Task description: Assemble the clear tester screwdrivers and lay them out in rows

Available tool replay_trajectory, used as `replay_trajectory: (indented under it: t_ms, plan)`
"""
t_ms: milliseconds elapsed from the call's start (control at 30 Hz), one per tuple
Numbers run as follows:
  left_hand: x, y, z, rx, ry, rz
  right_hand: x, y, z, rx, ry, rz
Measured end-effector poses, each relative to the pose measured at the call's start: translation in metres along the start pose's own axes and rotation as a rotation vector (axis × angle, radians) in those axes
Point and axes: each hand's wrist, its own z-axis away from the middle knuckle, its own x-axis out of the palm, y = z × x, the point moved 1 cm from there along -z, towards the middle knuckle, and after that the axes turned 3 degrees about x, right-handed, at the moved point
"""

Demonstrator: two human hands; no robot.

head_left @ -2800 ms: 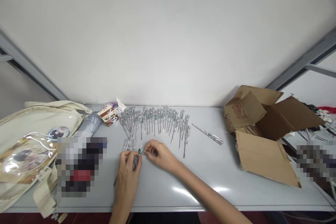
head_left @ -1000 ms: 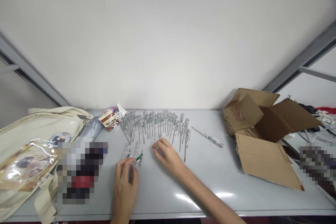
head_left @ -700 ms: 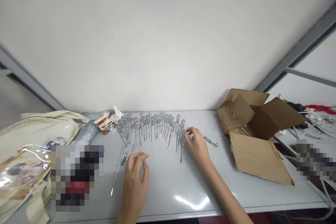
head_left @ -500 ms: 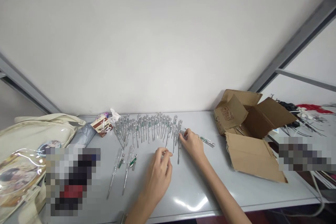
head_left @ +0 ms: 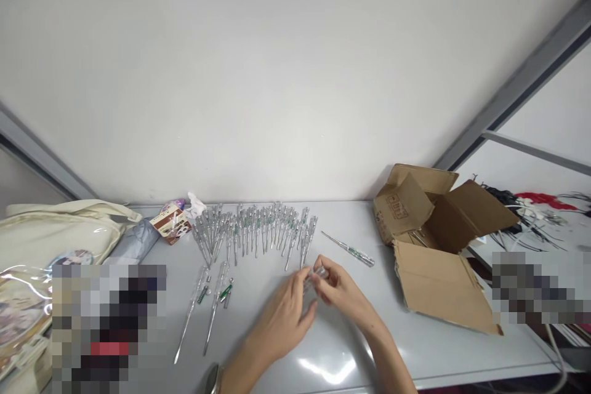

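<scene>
Currently a clear tester barrel (head_left: 317, 274) is pinched between the left hand (head_left: 281, 320) and right hand (head_left: 344, 289), just in front of the right end of a fanned row of voltage-tester screwdrivers (head_left: 258, 237). Fingers (head_left: 323, 278) of both hands are clenched around it, tips meeting. They hide much of the piece, so its exact make-up cannot be told.

Risk one: the right knuckles work close to the nearest testers. A slip or sideways shift could knock them, and the tightly fanned row could then slide out of order.

Risk two: clear plastic on a glossy surface (head_left: 415, 351) offers little friction. If the pinch loosens, the barrel could drop and roll.

Left of the hands, two long testers (head_left: 203, 311) lie loose with their metal tips angled toward the person, and a forearm passing there could catch them. Small green-marked parts (head_left: 225, 293) lie just beside them, and these look easy to nudge away or lose. A lone tester (head_left: 348, 248) lies apart on the right, near an open cardboard box (head_left: 406, 209). A cream tote bag (head_left: 60, 228) sits at the far left.
</scene>
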Motion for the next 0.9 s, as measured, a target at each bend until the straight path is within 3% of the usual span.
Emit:
replay_trajectory:
  t_ms: [100, 200, 233, 333, 367, 433, 533, 667, 800, 900]
  plan:
    - [0.003, -0.004, 0.001, 0.015, 0.024, -0.077, 0.007, -0.016, 0.015, -0.073, 0.020, 0.103]
    - [0.001, -0.004, 0.002, 0.005, 0.083, -0.172, -0.017, -0.013, 0.018, -0.111, 0.081, 0.254]
    - [0.000, -0.003, 0.002, 0.008, 0.108, -0.184, -0.032, -0.005, 0.015, -0.121, 0.187, 0.329]
    - [-0.006, 0.002, 0.001, 0.028, 0.187, -0.175, -0.079, 0.030, 0.004, -0.155, 0.663, 0.758]
    - [-0.008, 0.004, 0.001, 0.037, 0.209, -0.179, -0.091, 0.043, 0.000, -0.156, 0.722, 0.891]
    - [-0.011, 0.005, 0.001, 0.058, 0.250, -0.205, -0.105, 0.064, -0.006, -0.161, 0.662, 1.050]
    - [-0.014, 0.003, 0.001, 0.073, 0.311, -0.239, -0.107, 0.078, -0.006, -0.179, 0.550, 1.124]
    - [-0.017, -0.002, 0.001, 0.092, 0.346, -0.259, -0.099, 0.078, 0.001, -0.169, 0.581, 1.037]
    - [-0.019, -0.005, 0.000, 0.144, 0.421, -0.288, -0.093, 0.058, 0.017, -0.072, 0.661, 0.707]
    - [-0.020, -0.005, 0.000, 0.172, 0.456, -0.295, -0.081, 0.021, 0.041, -0.070, 0.456, 0.454]
